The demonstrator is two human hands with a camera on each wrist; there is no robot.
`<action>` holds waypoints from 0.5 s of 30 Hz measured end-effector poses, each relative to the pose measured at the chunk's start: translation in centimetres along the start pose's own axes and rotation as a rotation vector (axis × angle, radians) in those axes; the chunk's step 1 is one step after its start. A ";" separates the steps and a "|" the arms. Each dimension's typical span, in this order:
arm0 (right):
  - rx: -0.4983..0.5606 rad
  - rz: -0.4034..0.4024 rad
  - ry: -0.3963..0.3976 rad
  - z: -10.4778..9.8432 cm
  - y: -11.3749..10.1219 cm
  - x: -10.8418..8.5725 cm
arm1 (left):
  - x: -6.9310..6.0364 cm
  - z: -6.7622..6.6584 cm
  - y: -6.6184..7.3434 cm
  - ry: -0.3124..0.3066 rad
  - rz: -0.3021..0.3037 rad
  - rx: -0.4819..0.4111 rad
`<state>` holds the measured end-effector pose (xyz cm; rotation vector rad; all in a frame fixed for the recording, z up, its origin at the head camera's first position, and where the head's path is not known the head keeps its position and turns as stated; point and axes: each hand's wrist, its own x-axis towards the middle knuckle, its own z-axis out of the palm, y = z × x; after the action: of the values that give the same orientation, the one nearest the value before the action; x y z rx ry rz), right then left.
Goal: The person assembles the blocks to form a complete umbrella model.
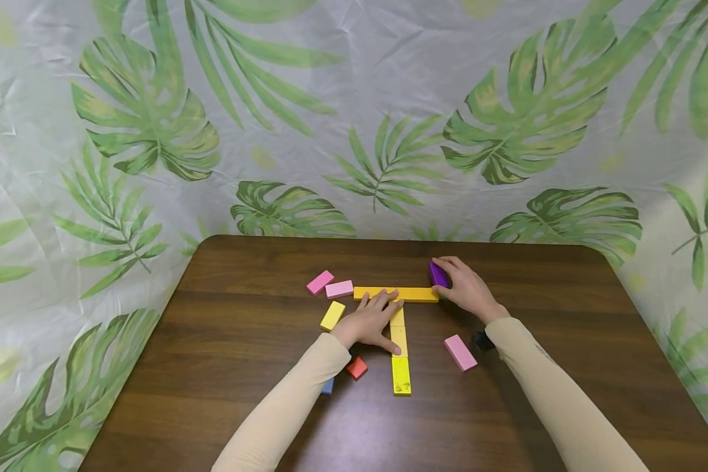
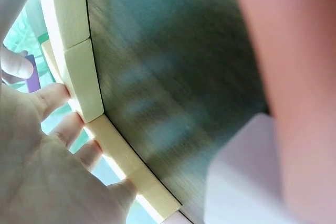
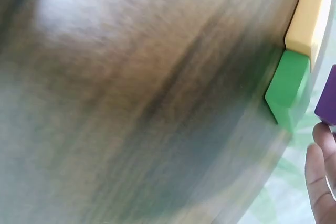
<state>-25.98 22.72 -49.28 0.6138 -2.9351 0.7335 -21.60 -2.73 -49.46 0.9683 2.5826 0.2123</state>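
Note:
Toy blocks form a T on the table. Its crossbar is a row of orange blocks [image 1: 419, 295], and its stem is pale yellow blocks [image 1: 398, 342] ending in a bright yellow block [image 1: 401, 377]. My left hand [image 1: 370, 324] lies spread over the joint of the T, its fingertips touching the orange row and its thumb by the stem. At the row's right end, my right hand [image 1: 471, 290] pinches a purple block [image 1: 439, 275] between thumb and fingers. Right below it, a green block [image 3: 289, 85] continues the row in the right wrist view; my right hand mostly hides it in the head view.
Two pink blocks [image 1: 339, 289] and a yellow block [image 1: 333, 315] lie left of the T. A red block [image 1: 357, 368] and a partly covered blue block [image 1: 328, 386] are near my left forearm. Another pink block [image 1: 460, 353] lies right of the stem. Leaf-patterned cloth [image 1: 389, 98] hangs behind the wooden table [image 1: 212, 367].

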 end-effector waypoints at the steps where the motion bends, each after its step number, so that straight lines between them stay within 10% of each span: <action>1: -0.003 0.002 -0.002 0.0 0.1 0.2 | 0.0 0.0 0.0 0.001 0.000 0.000; 15: -0.013 0.037 0.017 0.0 0.1 1.8 | 0.0 -0.1 0.1 -0.005 -0.007 0.001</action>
<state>-27.65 22.20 -49.05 0.5511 -2.9409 0.7190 -21.53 -2.68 -49.36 0.9588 2.5816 0.2073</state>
